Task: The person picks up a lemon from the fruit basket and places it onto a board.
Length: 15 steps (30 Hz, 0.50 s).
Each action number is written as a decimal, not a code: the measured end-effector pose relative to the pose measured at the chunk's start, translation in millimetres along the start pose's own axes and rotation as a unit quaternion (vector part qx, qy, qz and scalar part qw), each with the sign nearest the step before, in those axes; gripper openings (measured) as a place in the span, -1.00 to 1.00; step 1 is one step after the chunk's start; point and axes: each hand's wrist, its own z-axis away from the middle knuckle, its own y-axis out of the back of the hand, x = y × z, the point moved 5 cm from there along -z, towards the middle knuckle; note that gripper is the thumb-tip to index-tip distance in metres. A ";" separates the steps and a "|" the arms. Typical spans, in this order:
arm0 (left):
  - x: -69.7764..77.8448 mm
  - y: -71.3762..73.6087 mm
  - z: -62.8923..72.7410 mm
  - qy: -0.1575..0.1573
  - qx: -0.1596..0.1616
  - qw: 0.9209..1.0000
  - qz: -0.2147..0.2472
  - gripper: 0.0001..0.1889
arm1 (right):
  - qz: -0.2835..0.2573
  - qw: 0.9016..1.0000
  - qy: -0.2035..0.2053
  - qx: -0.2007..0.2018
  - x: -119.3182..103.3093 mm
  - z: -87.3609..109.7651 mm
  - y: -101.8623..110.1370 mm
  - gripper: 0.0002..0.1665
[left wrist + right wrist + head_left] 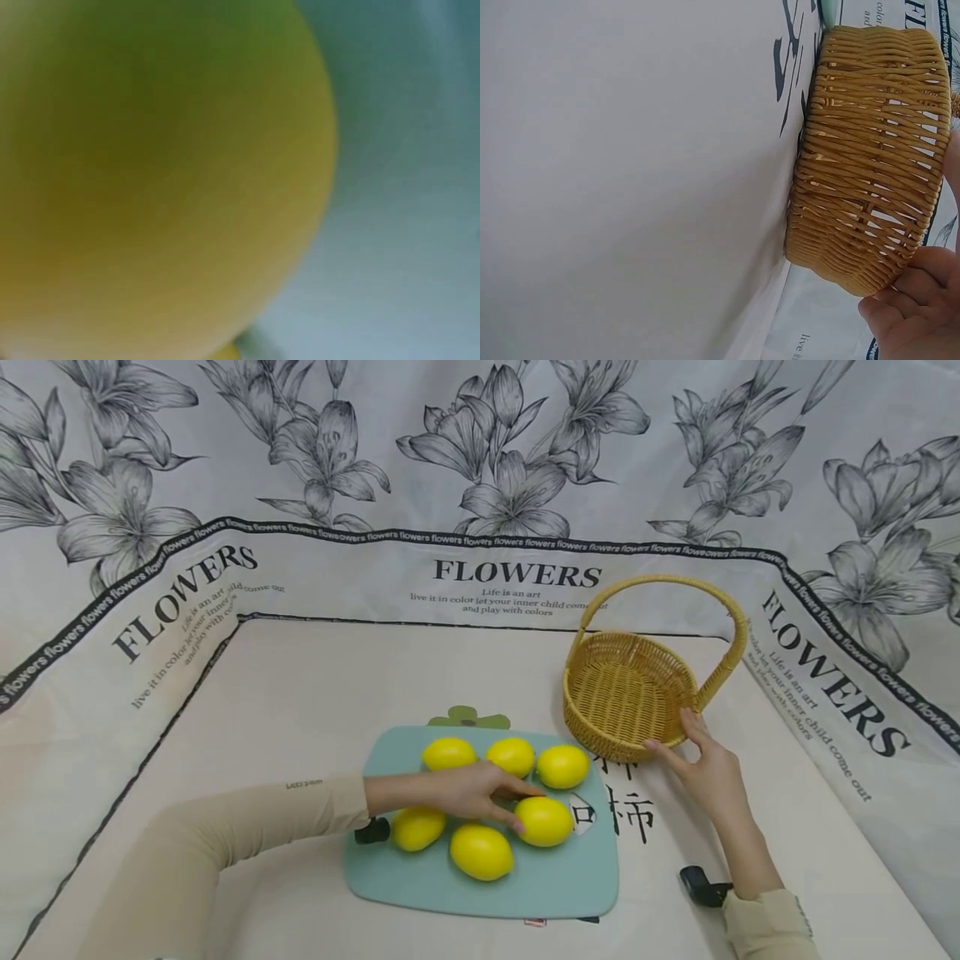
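Note:
Several yellow lemons lie on a pale teal board (555, 889). My left hand (468, 791) reaches across the board, its thumb and fingers bent around the near side of the right-hand lemon (545, 822). Below that hand sit a front lemon (482, 853) and a left lemon (417, 830); a blurred lemon (165, 180) fills most of the left wrist view. With thumb and fingers my right hand (708, 777) holds the rim and side of a wicker basket (630, 693). The basket holds nothing and its arched handle stands up. Woven sides of the basket (870, 157) show in the right wrist view.
Three lemons form the board's back row, the back right lemon (562, 767) closest to the basket. A green leaf-shaped piece (468, 718) shows behind the board. Black characters (632, 814) mark the white tablecloth. A flower-printed cloth (517, 585) rises behind.

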 end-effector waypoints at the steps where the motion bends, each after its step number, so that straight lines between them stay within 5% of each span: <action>1: -0.1 -0.3 0.2 0.001 -0.001 1.000 -0.002 -0.34 | 0.000 1.000 -0.001 0.000 0.5 0.1 0.1 0.02; 15: 4.3 1.6 3.5 0.003 0.009 1.000 -0.014 -0.26 | 0.007 1.000 0.011 0.006 1.3 -0.4 0.2 0.02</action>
